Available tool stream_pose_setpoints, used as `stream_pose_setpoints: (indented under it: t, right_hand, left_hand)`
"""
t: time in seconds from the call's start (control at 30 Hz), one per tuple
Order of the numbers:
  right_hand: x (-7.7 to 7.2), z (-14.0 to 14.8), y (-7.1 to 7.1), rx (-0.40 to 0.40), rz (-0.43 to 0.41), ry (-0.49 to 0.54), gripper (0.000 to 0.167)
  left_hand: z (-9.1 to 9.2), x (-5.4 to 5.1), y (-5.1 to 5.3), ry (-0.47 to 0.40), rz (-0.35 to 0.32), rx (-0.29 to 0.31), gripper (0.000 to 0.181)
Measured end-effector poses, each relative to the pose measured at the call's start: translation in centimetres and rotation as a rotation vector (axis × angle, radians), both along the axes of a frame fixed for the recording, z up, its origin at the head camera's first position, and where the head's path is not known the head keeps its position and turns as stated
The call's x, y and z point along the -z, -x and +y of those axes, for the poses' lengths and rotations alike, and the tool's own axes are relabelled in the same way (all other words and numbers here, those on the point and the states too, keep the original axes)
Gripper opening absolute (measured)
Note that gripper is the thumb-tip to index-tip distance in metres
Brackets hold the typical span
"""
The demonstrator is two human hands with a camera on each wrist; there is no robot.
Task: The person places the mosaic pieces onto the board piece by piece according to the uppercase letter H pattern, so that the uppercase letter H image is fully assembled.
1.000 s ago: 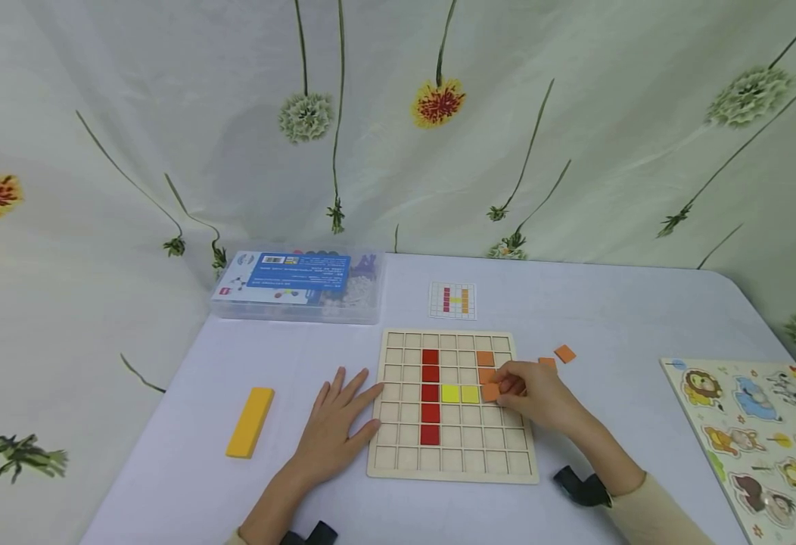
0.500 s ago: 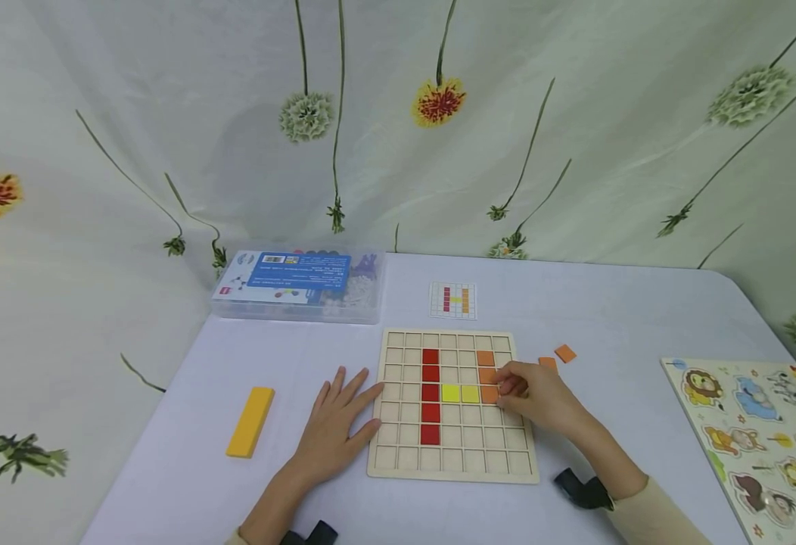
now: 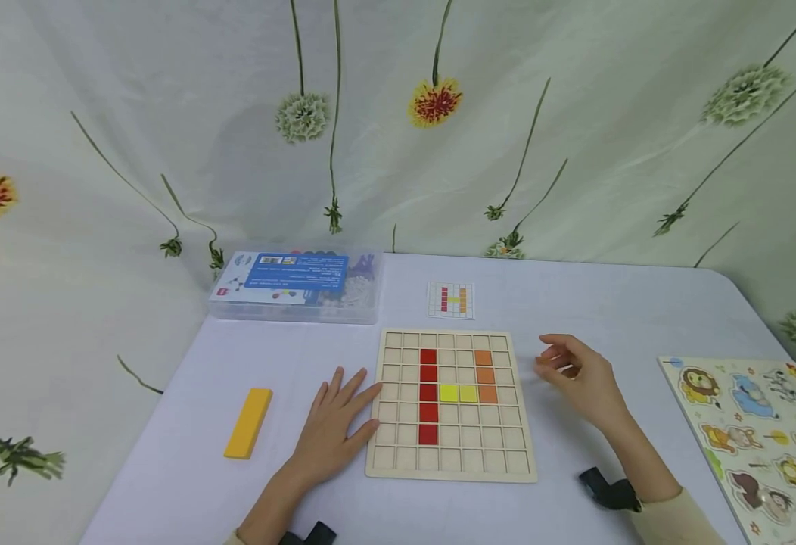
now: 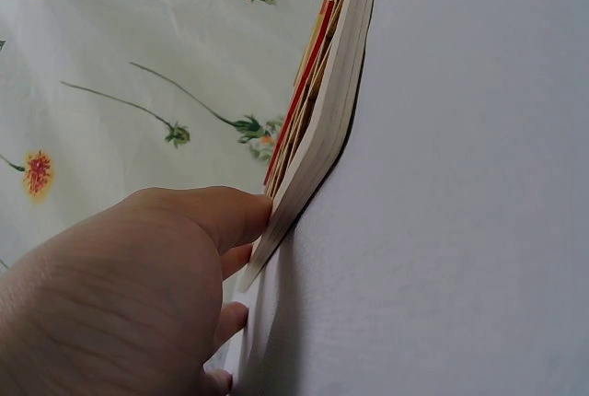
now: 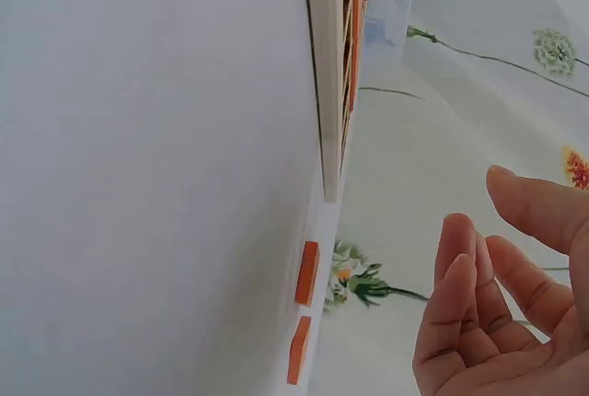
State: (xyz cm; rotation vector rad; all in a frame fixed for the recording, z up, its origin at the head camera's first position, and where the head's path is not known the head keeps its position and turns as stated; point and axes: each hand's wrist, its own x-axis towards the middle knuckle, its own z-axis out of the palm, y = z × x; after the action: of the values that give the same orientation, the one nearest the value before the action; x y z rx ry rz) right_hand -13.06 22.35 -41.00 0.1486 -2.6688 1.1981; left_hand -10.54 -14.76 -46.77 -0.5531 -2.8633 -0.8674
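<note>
A wooden grid board (image 3: 398, 459) lies on the table, bearing a column of red tiles (image 3: 428, 392), two yellow tiles (image 3: 458, 393) and a column of three orange tiles (image 3: 483, 376). My left hand (image 3: 337, 420) is spread beside the board, its thumb and fingers touching the left edge. Off the board's right side my right hand (image 3: 585, 382) hovers with bent fingers and holds nothing; the right wrist view shows a gap between thumb and fingers. Two loose orange tiles, a nearer one (image 5: 307, 273) and another (image 5: 298, 350), lie on the table, mostly hidden by that hand in the head view.
A small pattern card (image 3: 451, 300) lies behind the board. To its left is a clear plastic case (image 3: 296, 284) with a blue label. A yellow block (image 3: 248, 423) lies left of my left hand. An animal picture board (image 3: 755, 431) occupies the right side.
My right hand has let go of the third orange tile, which now sits in its cell, and has moved right and off the board. The left hand has stayed put.
</note>
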Motion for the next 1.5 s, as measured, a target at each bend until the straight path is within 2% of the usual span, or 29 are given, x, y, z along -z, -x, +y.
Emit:
stream_pose_setpoints:
  t: [0.13,0.3,0.43,0.6,1.0,1.5]
  right_hand:
    - [0.5,1.0,0.2,0.044,-0.022,0.072,0.049]
    - [1.5,1.9,0.4,0.063,-0.049,0.111,0.05]
    - [2.6,2.4,0.8,0.078,-0.093,0.093,0.049]
    - [3.6,2.8,1.0,0.088,-0.14,0.056,0.047]
    - [3.9,2.3,1.0,0.11,-0.122,-0.028,0.044]
    - [4.3,2.4,1.1,0.116,-0.1,-0.09,0.028]
  left_hand:
    - [0.0,0.1,0.0,-0.005,0.007,0.002,0.05]
    - [-0.1,0.1,0.1,-0.006,-0.006,0.001,0.05]
    - [-0.1,0.0,0.1,-0.006,-0.024,0.0,0.05]
    - [0.0,0.0,0.0,-0.004,-0.013,0.002,0.05]
    - [-0.1,0.0,0.1,0.002,-0.004,0.003,0.05]
    - [0.0,-0.1,0.1,0.0,-0.015,0.001,0.05]
